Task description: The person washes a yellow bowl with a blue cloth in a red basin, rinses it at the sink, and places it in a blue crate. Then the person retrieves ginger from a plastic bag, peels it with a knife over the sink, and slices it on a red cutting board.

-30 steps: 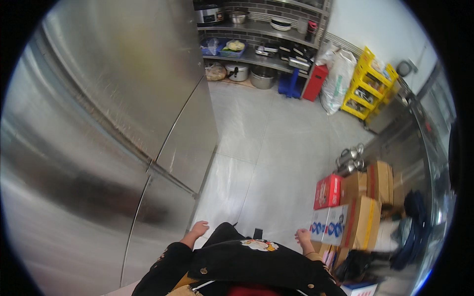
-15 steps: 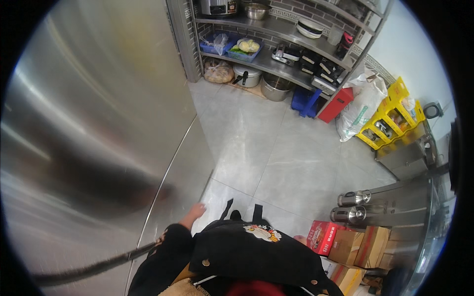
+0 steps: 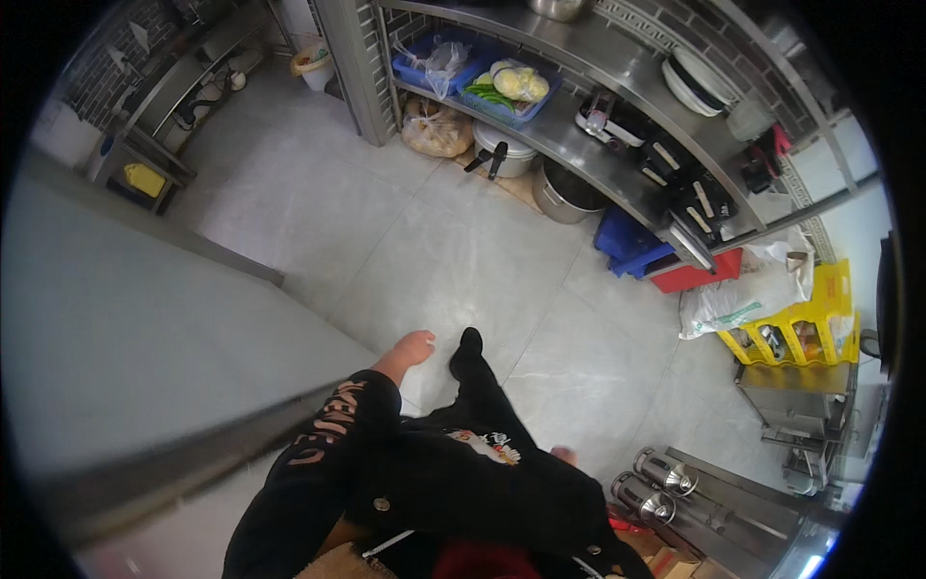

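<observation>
Black sleeve [image 3: 307, 478] with pink lettering [image 3: 325, 423]

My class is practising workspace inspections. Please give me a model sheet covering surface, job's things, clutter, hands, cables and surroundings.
Surface: grey tiled floor, with a black shoe on it.
Job's things: the left hand is nearest the large grey panel; the right hand is nearest two cylindrical steel vessels.
Clutter: blue basket of vegetables on the shelf; lidded pot and open steel pot beneath; white sack beside a yellow crate.
Grippers: two bare hands; nothing visible in the left; the right is blurred and partly hidden by clothing.
Cables: nothing seen clearly.
Surroundings: metal shelving against a brick-patterned wall.
</observation>
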A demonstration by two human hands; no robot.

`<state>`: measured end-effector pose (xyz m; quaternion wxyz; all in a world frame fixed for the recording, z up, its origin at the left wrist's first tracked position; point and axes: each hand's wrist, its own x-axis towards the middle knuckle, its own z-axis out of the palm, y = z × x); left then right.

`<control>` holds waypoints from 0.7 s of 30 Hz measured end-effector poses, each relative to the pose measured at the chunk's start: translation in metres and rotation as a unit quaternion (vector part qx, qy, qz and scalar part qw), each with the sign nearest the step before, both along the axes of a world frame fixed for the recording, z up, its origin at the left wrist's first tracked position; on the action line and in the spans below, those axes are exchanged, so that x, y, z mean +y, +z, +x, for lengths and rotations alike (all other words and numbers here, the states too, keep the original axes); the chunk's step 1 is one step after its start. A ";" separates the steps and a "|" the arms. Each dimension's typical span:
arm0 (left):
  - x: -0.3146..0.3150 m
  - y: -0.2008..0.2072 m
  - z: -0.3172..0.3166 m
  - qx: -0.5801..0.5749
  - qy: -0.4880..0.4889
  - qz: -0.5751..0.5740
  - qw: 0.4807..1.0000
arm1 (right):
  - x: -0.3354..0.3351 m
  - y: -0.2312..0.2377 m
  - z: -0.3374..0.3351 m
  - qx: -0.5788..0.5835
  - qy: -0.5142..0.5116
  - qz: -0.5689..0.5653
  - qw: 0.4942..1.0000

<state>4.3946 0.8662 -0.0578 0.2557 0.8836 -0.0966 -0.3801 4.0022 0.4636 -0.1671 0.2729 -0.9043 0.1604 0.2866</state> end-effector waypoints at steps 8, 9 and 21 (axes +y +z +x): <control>0.080 -0.053 0.106 -0.029 0.320 -0.064 0.945 | -0.027 0.110 0.383 0.063 -0.341 0.129 0.929; 0.091 -0.060 0.111 -0.043 0.318 -0.043 0.946 | -0.026 0.113 0.421 0.056 -0.331 0.151 0.930; 0.194 -0.106 0.304 -0.008 0.352 0.008 0.936 | 0.098 0.056 0.790 -0.037 -0.179 0.213 0.960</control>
